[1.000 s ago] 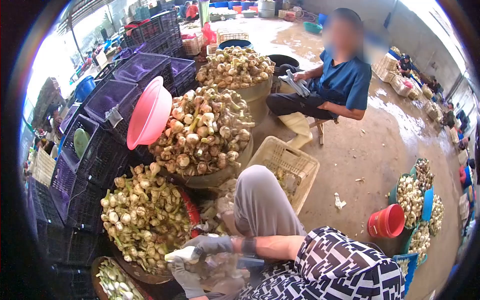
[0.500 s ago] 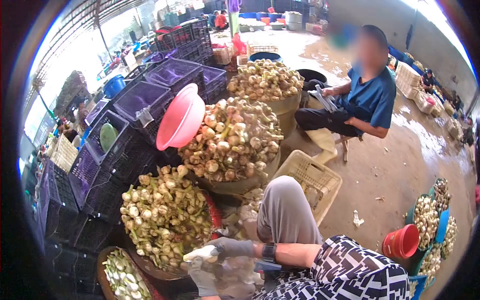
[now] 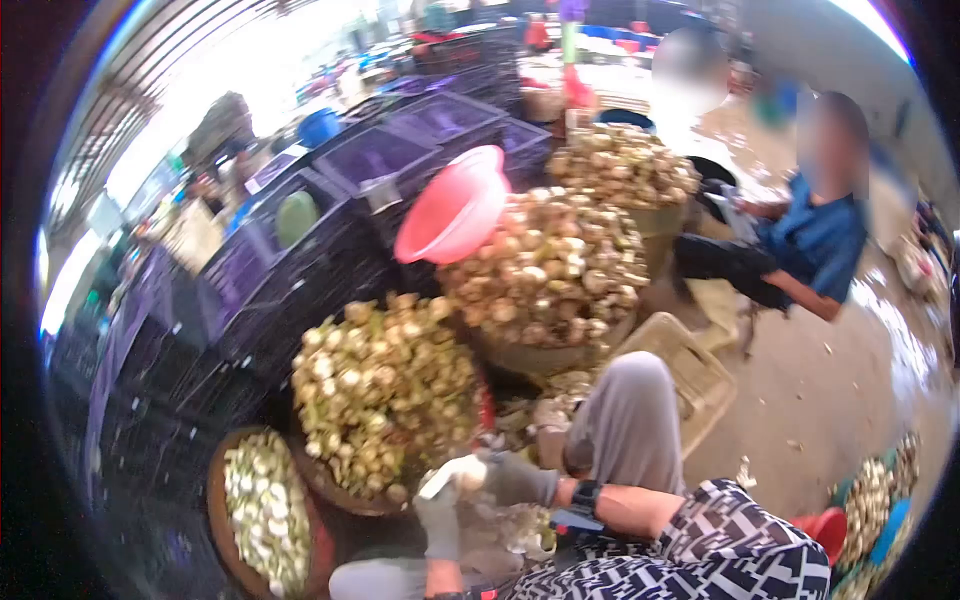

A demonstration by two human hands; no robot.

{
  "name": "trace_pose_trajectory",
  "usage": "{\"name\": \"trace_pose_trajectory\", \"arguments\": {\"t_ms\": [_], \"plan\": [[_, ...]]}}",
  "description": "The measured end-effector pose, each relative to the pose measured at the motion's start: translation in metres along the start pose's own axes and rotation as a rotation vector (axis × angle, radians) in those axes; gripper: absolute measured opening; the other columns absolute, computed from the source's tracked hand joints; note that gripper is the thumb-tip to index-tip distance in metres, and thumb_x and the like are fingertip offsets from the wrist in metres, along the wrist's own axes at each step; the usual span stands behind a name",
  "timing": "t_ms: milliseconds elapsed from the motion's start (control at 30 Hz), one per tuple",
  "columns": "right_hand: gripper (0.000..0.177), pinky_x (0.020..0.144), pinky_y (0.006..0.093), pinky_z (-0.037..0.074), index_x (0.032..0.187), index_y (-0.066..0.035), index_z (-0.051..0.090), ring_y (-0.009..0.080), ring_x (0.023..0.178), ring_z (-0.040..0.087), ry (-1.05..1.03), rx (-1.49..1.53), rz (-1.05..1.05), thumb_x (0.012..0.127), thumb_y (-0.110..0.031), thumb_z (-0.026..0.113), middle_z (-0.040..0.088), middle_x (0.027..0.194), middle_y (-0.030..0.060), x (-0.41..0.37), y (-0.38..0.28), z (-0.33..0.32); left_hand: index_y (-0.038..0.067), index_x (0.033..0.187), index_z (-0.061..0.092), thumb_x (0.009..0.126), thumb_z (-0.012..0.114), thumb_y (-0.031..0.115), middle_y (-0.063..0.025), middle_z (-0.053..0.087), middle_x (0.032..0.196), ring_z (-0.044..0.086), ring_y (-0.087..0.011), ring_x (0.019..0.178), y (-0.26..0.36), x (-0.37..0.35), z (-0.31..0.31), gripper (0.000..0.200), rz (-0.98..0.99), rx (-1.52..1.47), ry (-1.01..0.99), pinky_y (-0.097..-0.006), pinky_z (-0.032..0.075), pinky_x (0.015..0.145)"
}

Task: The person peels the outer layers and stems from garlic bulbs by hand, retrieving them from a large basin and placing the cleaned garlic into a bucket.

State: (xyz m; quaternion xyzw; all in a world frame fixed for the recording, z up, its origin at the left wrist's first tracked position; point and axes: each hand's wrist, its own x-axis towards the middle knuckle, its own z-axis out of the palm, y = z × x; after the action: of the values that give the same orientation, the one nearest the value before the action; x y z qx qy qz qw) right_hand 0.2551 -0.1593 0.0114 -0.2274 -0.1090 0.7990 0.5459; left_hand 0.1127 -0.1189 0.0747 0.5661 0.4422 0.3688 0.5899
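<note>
Concrete floor [image 3: 800,400], damp. Yellowish bulbs [image 3: 385,390], heaped in round brown tub [image 3: 338,496], look unpeeled; whiter bulbs [image 3: 265,510] left of tub look peeled. Gray-gloved left hand [image 3: 438,520], gray-gloved right hand [image 3: 522,478]: fingers closed round pale bulb [image 3: 434,487].

Grey wall [image 3: 880,70] beyond a wet concrete floor [image 3: 800,400].

Glossy pink plastic basin [image 3: 452,207], dull cloth trousers [image 3: 630,420].

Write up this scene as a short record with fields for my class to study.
left hand: gloved, closed on a pale bulb
right hand: gloved, against that bulb; finger closure blurred
nearest heap: garlic bulbs
smaller tub: whiter bulbs
basin: pink, tilted, beside a taller heap
crates: dark, stacked
co-worker: seated, blue top
</note>
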Motion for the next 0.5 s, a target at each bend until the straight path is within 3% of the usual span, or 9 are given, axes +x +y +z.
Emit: {"name": "trace_pose_trajectory", "arguments": {"t_ms": [100,133,167,233,333,433,500], "plan": [[0.041,0.055,0.0309,0.049,0.107,-0.012,0.057,0.0167,0.069,0.059,0.264,0.304,0.097,0.088,-0.045,0.042,0.064,0.089,0.0018,-0.005,-0.016,0.025,0.000,0.101,0.058,0.082,0.060,0.005,-0.0032,0.061,0.094,0.057,-0.0100,0.082,0.045,-0.008,0.008,0.019,-0.137,-0.185,-0.111,-0.0220,0.046,0.072],[0.041,0.063,0.0323,0.051,0.109,-0.012,0.056,0.0173,0.079,0.060,-0.071,0.267,0.108,0.089,-0.044,0.042,0.064,0.093,0.0012,-0.006,-0.017,0.015,0.000,0.100,0.059,0.081,0.061,0.004,-0.0032,0.062,0.093,0.057,-0.0096,0.080,0.023,-0.004,0.002,0.019,-0.074,-0.149,-0.045,-0.0219,0.046,0.071],[0.042,0.070,0.0338,0.051,0.113,-0.009,0.054,0.0169,0.086,0.060,-0.207,0.321,0.196,0.089,-0.043,0.043,0.063,0.098,0.0024,-0.011,-0.021,0.014,0.000,0.099,0.060,0.081,0.062,0.003,-0.0031,0.063,0.091,0.058,-0.0093,0.078,-0.003,0.002,-0.004,0.018,-0.015,-0.112,0.010,-0.0219,0.047,0.070],[0.043,0.075,0.0320,0.049,0.117,-0.004,0.049,0.0176,0.093,0.058,0.101,0.166,0.017,0.088,-0.036,0.049,0.060,0.103,0.0058,0.005,-0.001,0.012,0.000,0.095,0.062,0.077,0.067,0.008,-0.0062,0.065,0.087,0.061,-0.0121,0.075,-0.010,0.004,-0.006,0.020,0.010,-0.030,0.096,-0.0236,0.048,0.068],[0.044,0.079,0.0288,0.047,0.120,0.000,0.045,0.0184,0.098,0.056,0.267,-0.214,-0.027,0.088,-0.029,0.053,0.057,0.107,0.0095,-0.018,-0.019,0.051,0.000,0.093,0.064,0.075,0.069,0.011,-0.0074,0.067,0.085,0.062,-0.0124,0.075,-0.019,0.007,-0.010,0.021,0.040,0.143,0.116,-0.0248,0.048,0.067],[0.045,0.082,0.0265,0.045,0.120,0.003,0.042,0.0189,0.097,0.056,0.257,-0.529,-0.185,0.086,-0.023,0.056,0.056,0.109,0.0100,-0.011,-0.007,0.031,0.000,0.094,0.064,0.076,0.066,0.007,-0.0049,0.067,0.086,0.060,-0.0094,0.075,-0.030,0.010,-0.012,0.019,0.020,0.228,0.038,-0.0231,0.048,0.067],[0.043,0.083,0.0265,0.045,0.118,0.003,0.045,0.0159,0.092,0.057,0.202,-0.414,-0.087,0.084,-0.019,0.058,0.057,0.107,0.0083,-0.007,-0.009,0.020,-0.003,0.095,0.063,0.078,0.063,-0.002,-0.0031,0.065,0.087,0.057,-0.0062,0.075,-0.020,0.009,-0.009,0.017,0.035,0.211,-0.031,-0.0199,0.047,0.065]]}}
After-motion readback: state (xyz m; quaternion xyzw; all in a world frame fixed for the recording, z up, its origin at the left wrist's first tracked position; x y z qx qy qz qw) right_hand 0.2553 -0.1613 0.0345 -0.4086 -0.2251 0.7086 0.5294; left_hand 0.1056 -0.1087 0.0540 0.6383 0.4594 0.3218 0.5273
